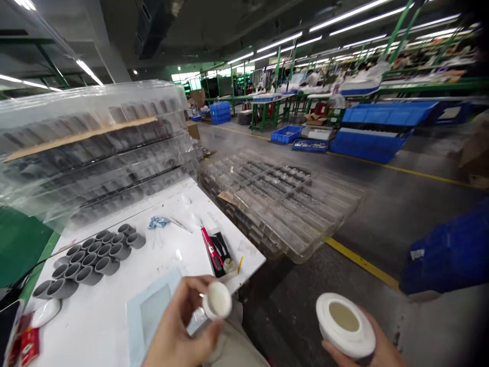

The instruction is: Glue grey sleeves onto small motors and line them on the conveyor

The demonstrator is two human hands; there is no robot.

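Observation:
Pinched in the fingers of my left hand point(187, 321) is a small white round cap point(217, 300), its hollow side facing up. My right hand point(378, 339), partly cut off by the bottom edge, grips a white round container point(346, 326) with a wide flange and a round opening in its top. The two pieces are well apart. Below and beside my left hand lies a pale blue sheet point(137, 316) on the white table point(103, 326). A red pen-like tool point(211, 247) rests on a black item near the table's right corner.
Several grey cylindrical cups point(89, 275) stand grouped at the table's left. Stacked clear trays point(95, 142) of grey parts rise behind. Beyond the table's right edge are empty clear trays point(290, 204). Blue bins point(372, 145) stand on the floor. A blue crumpled cloth point(157, 222) lies mid-table.

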